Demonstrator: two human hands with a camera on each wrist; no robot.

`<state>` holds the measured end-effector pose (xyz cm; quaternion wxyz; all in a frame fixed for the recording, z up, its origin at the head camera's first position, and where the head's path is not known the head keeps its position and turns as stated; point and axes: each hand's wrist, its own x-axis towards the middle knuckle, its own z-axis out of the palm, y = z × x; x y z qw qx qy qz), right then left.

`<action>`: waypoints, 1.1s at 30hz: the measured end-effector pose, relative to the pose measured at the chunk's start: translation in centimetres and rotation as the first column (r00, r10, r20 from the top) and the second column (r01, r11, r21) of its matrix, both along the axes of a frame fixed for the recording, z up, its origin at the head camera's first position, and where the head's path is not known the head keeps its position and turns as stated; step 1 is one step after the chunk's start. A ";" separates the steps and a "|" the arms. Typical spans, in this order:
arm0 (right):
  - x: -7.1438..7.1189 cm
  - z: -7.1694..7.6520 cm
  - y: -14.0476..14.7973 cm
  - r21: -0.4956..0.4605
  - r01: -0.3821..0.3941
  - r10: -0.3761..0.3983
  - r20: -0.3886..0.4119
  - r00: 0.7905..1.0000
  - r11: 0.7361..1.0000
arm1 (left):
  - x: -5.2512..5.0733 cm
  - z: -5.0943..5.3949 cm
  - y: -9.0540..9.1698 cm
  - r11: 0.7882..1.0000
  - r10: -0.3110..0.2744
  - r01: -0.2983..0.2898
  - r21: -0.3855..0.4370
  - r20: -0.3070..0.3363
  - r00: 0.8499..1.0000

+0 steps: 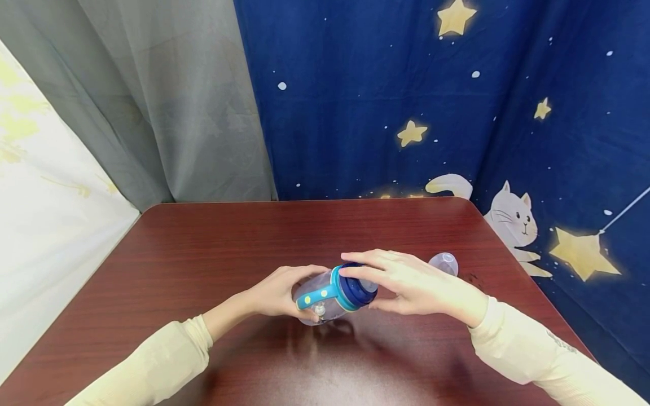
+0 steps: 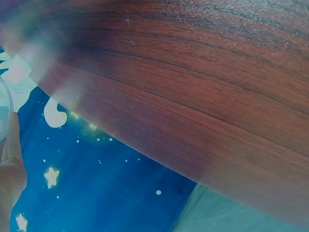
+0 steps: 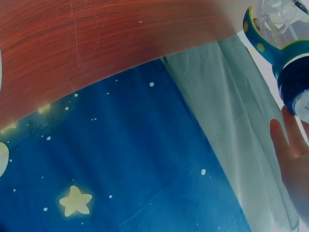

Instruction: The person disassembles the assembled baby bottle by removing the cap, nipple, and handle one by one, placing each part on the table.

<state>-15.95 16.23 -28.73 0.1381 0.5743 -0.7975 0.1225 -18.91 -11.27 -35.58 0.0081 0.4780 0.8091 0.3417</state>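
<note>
Bottle: over the middle of the table [image 1: 228, 237], tipped well off upright, its top leaning right; a clear bottle [image 1: 336, 291] held between a person's two hands. I can't tell whether its base touches the wood.
Handle: a teal strap [image 1: 317, 296] with yellow dots, running along the side of the clear body.
Top: a dark blue lid [image 1: 352, 290] above a teal collar, with a pale translucent piece at its right end.
Inside the body: a small whitish part [image 1: 320, 309], seen through the wall by the handle.
Left hand: this one [image 1: 278, 291] grips the clear body from the left, fingers clamped over the far side, thumb along the near side.
Right hand: this one [image 1: 408, 283] reaches over the lid from the right, fingers rather straight and spread apart, thumb low on the near side; how firmly they press I can't tell.
Clear cap: a rounded cap [image 1: 444, 263] on the table's right part, just beyond the right wrist, which partly hides it.
Sleeves: both cream.
Backdrop: grey curtain [image 1: 198, 107] far left, blue starry curtain [image 1: 350, 124] with a white cat far right.
</note>
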 end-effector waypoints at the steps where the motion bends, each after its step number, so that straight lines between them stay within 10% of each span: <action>1: 0.0 0.0 0.0 -0.001 0.014 -0.014 0.001 1.000 1.000 | 0.0 0.0 0.0 1.000 0.003 -0.003 0.000 0.003 1.000; 13: 0.4 -0.2 0.0 -0.045 0.214 -0.215 -0.019 0.976 0.976 | 0.1 0.0 0.2 1.000 0.005 -0.005 0.011 0.006 1.000; 33: 0.2 -0.1 0.2 0.008 0.114 -0.114 -0.021 0.993 0.993 | 0.1 0.0 0.2 1.000 0.010 -0.010 -0.005 -0.017 1.000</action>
